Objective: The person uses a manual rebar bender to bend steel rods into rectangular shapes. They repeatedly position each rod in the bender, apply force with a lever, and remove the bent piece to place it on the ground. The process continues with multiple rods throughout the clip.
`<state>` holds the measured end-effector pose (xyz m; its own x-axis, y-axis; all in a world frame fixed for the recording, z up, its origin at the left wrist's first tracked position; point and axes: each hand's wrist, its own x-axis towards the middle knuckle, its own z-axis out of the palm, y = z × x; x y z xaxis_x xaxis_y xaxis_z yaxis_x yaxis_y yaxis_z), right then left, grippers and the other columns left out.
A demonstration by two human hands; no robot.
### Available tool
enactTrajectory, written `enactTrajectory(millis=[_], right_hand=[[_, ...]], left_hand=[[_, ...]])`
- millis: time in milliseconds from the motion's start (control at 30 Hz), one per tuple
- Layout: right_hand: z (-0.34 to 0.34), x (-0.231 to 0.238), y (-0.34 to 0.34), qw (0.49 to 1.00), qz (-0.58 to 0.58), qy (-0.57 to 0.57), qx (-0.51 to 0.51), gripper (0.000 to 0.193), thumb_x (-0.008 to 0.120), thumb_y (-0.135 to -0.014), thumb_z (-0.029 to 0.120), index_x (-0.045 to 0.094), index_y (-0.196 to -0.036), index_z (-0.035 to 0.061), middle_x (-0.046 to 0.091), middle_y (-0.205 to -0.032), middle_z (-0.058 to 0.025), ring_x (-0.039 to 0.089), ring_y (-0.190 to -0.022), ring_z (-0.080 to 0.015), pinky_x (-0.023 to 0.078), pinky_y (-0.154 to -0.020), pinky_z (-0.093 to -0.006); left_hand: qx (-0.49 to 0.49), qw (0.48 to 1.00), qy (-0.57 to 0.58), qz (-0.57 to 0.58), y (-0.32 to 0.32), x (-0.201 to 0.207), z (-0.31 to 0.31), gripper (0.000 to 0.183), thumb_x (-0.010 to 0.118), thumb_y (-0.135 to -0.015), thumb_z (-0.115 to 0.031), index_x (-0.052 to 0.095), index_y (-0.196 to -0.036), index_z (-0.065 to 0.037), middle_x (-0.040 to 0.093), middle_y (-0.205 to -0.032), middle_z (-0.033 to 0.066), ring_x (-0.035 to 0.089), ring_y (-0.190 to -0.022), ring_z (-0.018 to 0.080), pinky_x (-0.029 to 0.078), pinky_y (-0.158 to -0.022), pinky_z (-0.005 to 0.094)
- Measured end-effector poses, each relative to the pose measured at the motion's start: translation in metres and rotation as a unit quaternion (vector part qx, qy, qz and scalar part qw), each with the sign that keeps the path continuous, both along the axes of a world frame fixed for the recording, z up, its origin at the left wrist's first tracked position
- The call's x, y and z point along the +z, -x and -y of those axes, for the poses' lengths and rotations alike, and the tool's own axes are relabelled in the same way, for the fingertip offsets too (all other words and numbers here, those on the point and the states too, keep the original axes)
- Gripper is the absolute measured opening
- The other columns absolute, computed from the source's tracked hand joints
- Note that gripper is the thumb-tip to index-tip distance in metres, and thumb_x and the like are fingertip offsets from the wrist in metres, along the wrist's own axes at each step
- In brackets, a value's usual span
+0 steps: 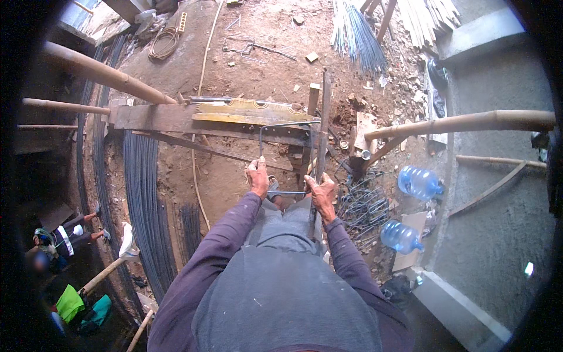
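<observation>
Dark steel stirrup, between and just ahead of both hands, is pinched in the left grip; whether the right grip clasps it, I cannot tell. Beyond lies a wooden beam. Level, even support should limit twisting.

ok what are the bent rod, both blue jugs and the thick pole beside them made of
Bent rod: probably steel, dark and dull; thin, with crisp bends.
Blue jugs: likely plastic, glossy; translucent walls with highlights.
Thick pole: apparently bamboo, smooth tan; faint ringed joints.
</observation>
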<state>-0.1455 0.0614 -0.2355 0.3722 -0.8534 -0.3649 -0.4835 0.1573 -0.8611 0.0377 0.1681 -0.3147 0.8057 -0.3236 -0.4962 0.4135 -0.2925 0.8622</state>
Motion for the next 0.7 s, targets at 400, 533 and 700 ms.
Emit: enactTrajectory(millis=[400,533,700], right_hand=[[-0.017,-0.051,-0.005,0.989,0.047,-0.055,-0.129,0.024,0.074,-0.091,0.018,0.061,-0.093,-0.0015,0.068,-0.073,-0.0057,0.063,-0.055,-0.0121,0.048,-0.048,-0.0267],[-0.018,-0.066,-0.004,0.989,0.064,-0.037,-0.128,0.026,0.076,-0.088,0.017,0.061,-0.091,-0.0043,0.064,-0.075,-0.0090,0.064,-0.056,-0.0144,0.052,-0.045,-0.0290],[-0.023,-0.074,-0.007,0.983,0.086,-0.077,-0.144,0.027,0.075,-0.089,0.019,0.062,-0.089,-0.0038,0.065,-0.073,-0.0084,0.064,-0.056,-0.0146,0.052,-0.046,-0.0291]], left_hand=[[-0.036,0.988,-0.010,-0.149,-0.024,-0.001,-0.003,0.028,0.060,-0.101,-0.030,0.058,-0.083,-0.009,0.048,-0.061,-0.0049,0.042,-0.044,0.0061,0.036,-0.038,0.0259],[-0.072,0.979,-0.015,-0.188,-0.033,0.009,-0.001,0.025,0.059,-0.101,-0.032,0.058,-0.089,-0.010,0.049,-0.063,-0.0040,0.044,-0.044,0.0071,0.040,-0.039,0.0264],[-0.089,0.970,-0.001,-0.225,-0.043,0.006,-0.003,0.025,0.058,-0.101,-0.032,0.058,-0.091,-0.009,0.050,-0.066,-0.0031,0.045,-0.045,0.0079,0.043,-0.040,0.0276]])
